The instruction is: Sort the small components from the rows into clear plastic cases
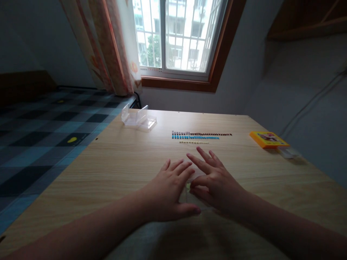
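A clear plastic box (186,196) lies on the table between my hands, largely covered by them. My left hand (170,189) reaches around its left side, thumb along the near edge and forefinger by the far edge, the other fingers spread. Over the box, my right hand (214,177) pinches thumb and forefinger together, its other fingers stretched forward. At that pinch shows a small pale yellow-green piece (188,186), partly hidden. Beyond the hands run three rows of tiny pieces: a dark brown row (202,134), a blue row (195,137) and a shorter pale yellow row (193,142).
Clear plastic boxes (148,122) with raised lids stand at the table's far left. On the right lies an orange-yellow box (269,139) with a clear plastic case (288,152) beside it. A checked bed (54,130) adjoins the wooden table (108,169); a window (184,36) is behind.
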{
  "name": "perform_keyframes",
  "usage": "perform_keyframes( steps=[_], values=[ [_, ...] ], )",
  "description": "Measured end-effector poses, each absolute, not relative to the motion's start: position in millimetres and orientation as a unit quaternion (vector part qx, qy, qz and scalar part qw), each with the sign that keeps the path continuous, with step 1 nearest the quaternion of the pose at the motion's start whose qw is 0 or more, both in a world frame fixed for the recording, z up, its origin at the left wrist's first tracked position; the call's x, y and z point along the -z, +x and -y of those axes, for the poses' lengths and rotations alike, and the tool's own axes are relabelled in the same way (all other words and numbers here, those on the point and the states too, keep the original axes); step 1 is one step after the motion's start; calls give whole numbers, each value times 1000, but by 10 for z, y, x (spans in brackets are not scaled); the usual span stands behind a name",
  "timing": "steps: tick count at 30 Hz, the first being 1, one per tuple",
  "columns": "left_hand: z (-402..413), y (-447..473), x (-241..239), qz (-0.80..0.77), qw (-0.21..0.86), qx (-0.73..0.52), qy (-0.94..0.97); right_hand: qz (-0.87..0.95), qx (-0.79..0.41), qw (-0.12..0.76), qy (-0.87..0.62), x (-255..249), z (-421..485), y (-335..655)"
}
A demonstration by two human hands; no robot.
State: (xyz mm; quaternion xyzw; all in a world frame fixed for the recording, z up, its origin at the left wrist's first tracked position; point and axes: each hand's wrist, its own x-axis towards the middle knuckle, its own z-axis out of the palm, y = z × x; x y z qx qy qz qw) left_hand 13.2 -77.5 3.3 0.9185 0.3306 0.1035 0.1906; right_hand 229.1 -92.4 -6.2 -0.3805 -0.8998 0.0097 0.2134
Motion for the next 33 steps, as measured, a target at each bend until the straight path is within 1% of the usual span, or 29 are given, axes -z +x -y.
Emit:
perform_keyframes(
  steps=[15, 26, 33],
  values=[
    [775, 131, -34, -332, 177, -80, 923, 898, 3, 221, -381, 18, 981, 2290],
    [772, 139, -27, -322, 178, -107, 924, 913, -21, 201, -355, -5, 963, 2281],
    [787, 121, -35, -331, 168, -78, 925, 900, 2, 224, -374, 0, 985, 2316]
  ],
)
